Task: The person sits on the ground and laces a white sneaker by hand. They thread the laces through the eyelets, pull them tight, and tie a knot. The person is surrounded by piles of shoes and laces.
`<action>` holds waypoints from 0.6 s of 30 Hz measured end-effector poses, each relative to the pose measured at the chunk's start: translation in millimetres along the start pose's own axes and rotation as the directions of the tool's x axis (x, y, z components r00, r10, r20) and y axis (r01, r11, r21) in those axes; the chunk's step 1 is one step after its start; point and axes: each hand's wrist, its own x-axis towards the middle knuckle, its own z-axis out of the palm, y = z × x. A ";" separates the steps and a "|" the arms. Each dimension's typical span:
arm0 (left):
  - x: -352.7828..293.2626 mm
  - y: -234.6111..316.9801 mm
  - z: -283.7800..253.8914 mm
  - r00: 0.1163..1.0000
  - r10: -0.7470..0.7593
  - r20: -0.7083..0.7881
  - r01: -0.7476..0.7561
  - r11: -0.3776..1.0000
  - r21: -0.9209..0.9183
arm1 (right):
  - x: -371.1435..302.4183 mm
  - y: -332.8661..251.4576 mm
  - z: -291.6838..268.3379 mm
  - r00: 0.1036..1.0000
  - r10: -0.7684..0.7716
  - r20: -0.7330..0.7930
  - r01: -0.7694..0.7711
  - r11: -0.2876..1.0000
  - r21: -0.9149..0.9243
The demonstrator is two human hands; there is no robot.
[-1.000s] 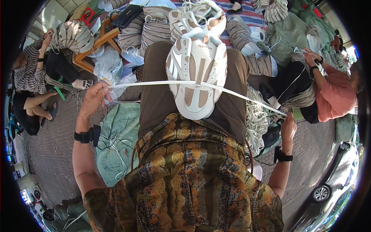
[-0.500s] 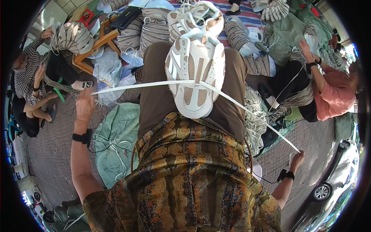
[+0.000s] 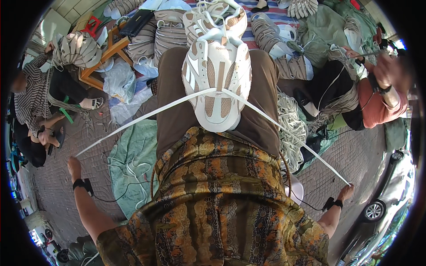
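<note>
A white and beige shoe upper [image 3: 217, 84] lies across my lap, its toe toward me. A flat white shoelace [image 3: 151, 114] runs through the loop or hole near the toe and out to both sides, pulled straight. Low on the left, my left hand [image 3: 74, 168] is closed on one end of it. My right hand [image 3: 346, 191], out at the lower right, grips the other end. Both arms are spread wide, well away from the shoe upper. More shoe uppers [image 3: 213, 22] adjoin it at its far end, joined in a row.
Stacked shoe uppers [image 3: 172, 40] lie on a striped sheet ahead. A wooden stool frame [image 3: 104, 55] stands front left. Loose white laces [image 3: 290, 128] are heaped right of my knees, a green sheet [image 3: 133, 164] left. Co-workers sit at both sides; a car [image 3: 377, 208] is far right.
My left hand has moved outward and down, drawing its lace end with it. My right hand has shifted slightly outward and down. The co-worker on the right has raised a hand.
</note>
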 end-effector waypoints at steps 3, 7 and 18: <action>-4.8 -87.0 -35.5 0.974 -0.222 0.041 0.223 0.975 -0.024 | -12.4 1.5 23.7 0.995 0.103 -0.010 -0.104 0.993 -0.054; -42.2 -74.1 -1.0 0.927 -0.373 0.030 0.364 0.883 -0.296 | 2.8 20.0 -19.7 0.979 0.184 -0.093 -0.181 0.983 0.041; -93.0 -69.3 -12.2 0.847 -0.527 -0.069 0.476 0.810 -0.343 | 15.6 67.4 -8.3 0.945 0.320 -0.063 -0.249 0.832 0.495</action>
